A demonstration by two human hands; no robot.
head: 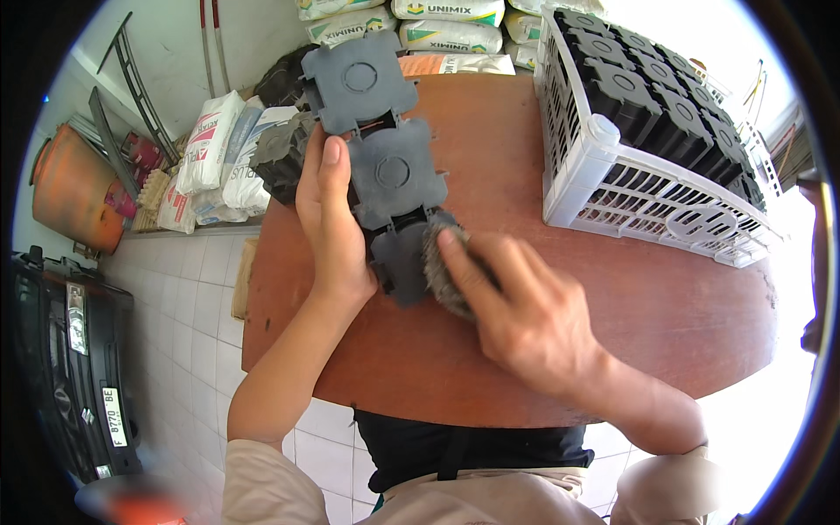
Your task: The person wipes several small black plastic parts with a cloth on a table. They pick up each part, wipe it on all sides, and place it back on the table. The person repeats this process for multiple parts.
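A strip of dark grey plastic box modules (397, 172), each with a round ring moulded on its face, is held up over the table in my left hand (331, 223). The thumb lies along the strip's left side, and the other fingers are hidden behind it. In my right hand (531, 302) is a scrubbing brush (441, 269) with greyish bristles, pressed against the right side of the lowest module. Part of the brush is covered by my fingers. Beyond my left hand, another dark plastic box piece (285, 154) stands at the table's far left edge.
The brown table (499, 170) has a curved front edge. A white plastic crate (577, 187) full of similar dark modules (679, 111) stands at the back right. Filled sacks (449, 36) are stacked behind the table, with more sacks (210, 141) leftward. A black car (79, 367) is at far left.
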